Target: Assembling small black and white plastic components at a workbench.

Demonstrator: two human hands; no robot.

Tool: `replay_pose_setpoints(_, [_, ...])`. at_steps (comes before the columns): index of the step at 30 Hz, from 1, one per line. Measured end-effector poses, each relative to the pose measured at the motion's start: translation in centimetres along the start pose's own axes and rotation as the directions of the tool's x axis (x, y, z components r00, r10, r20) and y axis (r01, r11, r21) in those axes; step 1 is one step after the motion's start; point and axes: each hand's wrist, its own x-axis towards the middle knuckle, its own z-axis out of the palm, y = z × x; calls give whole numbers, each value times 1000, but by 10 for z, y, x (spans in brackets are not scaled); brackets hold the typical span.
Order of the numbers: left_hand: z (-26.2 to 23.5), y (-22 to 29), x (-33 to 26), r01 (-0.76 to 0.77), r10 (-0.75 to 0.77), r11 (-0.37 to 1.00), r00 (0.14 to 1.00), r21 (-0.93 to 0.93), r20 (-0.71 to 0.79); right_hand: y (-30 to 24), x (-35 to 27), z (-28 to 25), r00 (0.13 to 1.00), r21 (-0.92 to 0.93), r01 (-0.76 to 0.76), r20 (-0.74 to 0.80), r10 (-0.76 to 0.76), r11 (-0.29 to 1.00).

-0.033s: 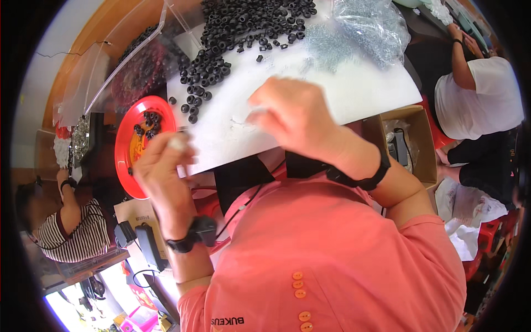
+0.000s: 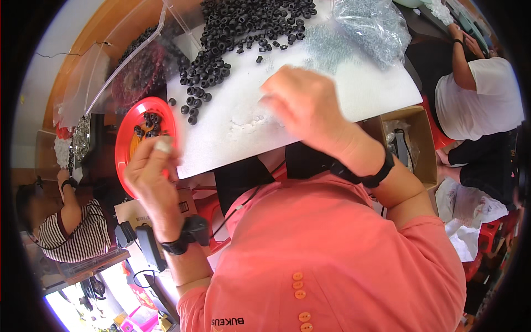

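Note:
My left hand (image 2: 152, 171) is over the near right rim of a red plate (image 2: 126, 124), its thumb and fingers pinched together. A pale patch shows on the thumb tip; whatever is in the pinch is too small and blurred to name. Several small black ring-shaped parts (image 2: 149, 123) lie in the plate. My right hand (image 2: 310, 102) hovers over the white foam board (image 2: 221, 141), its fingers curled together and blurred, with their tips hidden from clear view. Beyond both hands, a big heap of black ring-shaped parts (image 2: 238, 27) covers the board's far side.
A clear plastic bag of small silvery pieces (image 2: 376, 33) sits at the far right, with loose silvery pieces (image 2: 323, 47) beside it. A clear bin (image 2: 124, 66) stands far left. An open cardboard box (image 2: 417, 119) is at the right. Co-workers sit on both sides.
My left hand has moved left and down, nearer the red plate. My right hand has shifted slightly right and away, uncovering more of the worn patch on the board.

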Motion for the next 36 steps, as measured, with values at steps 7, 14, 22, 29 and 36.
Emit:
replay_pose_setpoints(7, [-13, -30, 36, -292, 341, 843, 940, 452, -29, 35, 7, -11, 975, -459, 123, 219, -22, 880])
replay_pose_setpoints(14, [94, 12, 40, -562, 440, 781, 805, 272, 399, 38, 12, -5, 952, -455, 120, 306, 28, 882])
replay_pose_setpoints(22, [181, -6, 103, -867, 605, 348, 498, 357, 621, 46, 9, 4, 977, -458, 164, 199, -79, 874])
replay_pose_setpoints(29, [190, 1, 118, -940, 537, 257, 331, 223, 776, 56, 4, 12, 982, -416, 177, 132, -133, 892])
replay_pose_setpoints(36, [169, 6, 118, -867, 432, 399, 466, 300, 772, 54, 3, 8, 979, -372, 195, 131, -157, 908])
